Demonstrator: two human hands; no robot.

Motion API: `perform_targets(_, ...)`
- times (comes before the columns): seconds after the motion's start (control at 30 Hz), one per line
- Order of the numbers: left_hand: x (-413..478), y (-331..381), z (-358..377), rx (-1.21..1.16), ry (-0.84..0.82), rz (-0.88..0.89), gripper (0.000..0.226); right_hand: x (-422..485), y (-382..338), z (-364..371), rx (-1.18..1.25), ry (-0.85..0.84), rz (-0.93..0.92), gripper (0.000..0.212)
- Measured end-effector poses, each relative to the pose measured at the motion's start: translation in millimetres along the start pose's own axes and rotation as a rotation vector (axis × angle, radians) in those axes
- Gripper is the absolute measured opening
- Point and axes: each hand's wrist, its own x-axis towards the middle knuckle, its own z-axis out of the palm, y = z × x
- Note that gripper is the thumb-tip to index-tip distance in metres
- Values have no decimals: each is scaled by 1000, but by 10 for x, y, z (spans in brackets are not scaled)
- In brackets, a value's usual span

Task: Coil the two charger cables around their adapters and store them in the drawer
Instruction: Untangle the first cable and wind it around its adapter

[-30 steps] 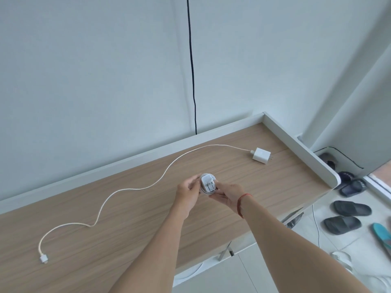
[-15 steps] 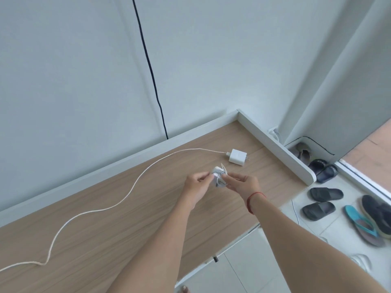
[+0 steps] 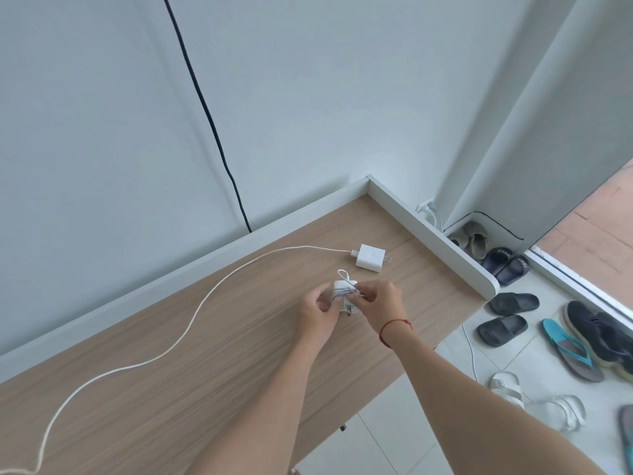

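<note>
1. Wood-grain desk top (image 3: 205, 389) fills the near left, and 2 bare forearms reach in over its near edge.
2. Both hands have kept hold of the wrapped charger (image 3: 343, 293) since 0.5 s ago. The left hand (image 3: 317, 311) grips its near-left side. The right hand (image 3: 380, 301), with a red string (image 3: 394, 325) at the wrist, pinches the cable turns on its right side.
3. The bundle sits over the desk toward its right end, and fingers hide much of it.
4. 1 short loop of cable pokes out on its far side, as it did 0.5 s ago. 1.0 s ago the coil faced up, flat and round.
5. Just beyond the hands the second adapter (image 3: 370, 257) lies flat, prongs pointing right. Its loose cable (image 3: 191, 323) snakes left and nearer, out of view at the lower left.
6. Right of the desk's white end panel (image 3: 428, 231), sandals and shoes (image 3: 507, 327) are scattered on the tiled floor.
7. Farthest, 1 black cable (image 3: 205, 114) runs down the pale wall.
</note>
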Motion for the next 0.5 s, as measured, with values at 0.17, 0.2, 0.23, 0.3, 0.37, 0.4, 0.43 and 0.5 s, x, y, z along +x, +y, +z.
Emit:
perform_targets(0.17, -2, 4, 1, 65, 3, 54, 34, 24, -26, -19, 10, -45, 7, 23)
perform_targets(0.2, -12, 4, 3, 76, 11, 63, 34, 19, -35, -27, -1, -50, 2, 24)
perform_targets(0.23, -19, 1, 7, 89, 19, 73, 34, 11, -48, -29, -12, -51, -10, 24)
perform_targets(0.3, -31, -1, 12, 111, 34, 88, 34, -11, -55, -29, -23, -56, -31, 27)
perform_targets(0.37, -32, 3, 14, 111, 37, 90, 34, -23, -52, -30, -19, -66, -35, 32)
perform_targets(0.4, -30, 6, 14, 115, 35, 95, 34, -22, -47, -33, -20, -67, -35, 32)
perform_targets(0.43, -30, 12, 12, 121, 32, 104, 34, -21, -41, -36, -24, -68, -33, 32)
perform_targets(0.5, -30, 25, 3, 136, 27, 114, 33, -22, -29, -39, -23, -80, -32, 32)
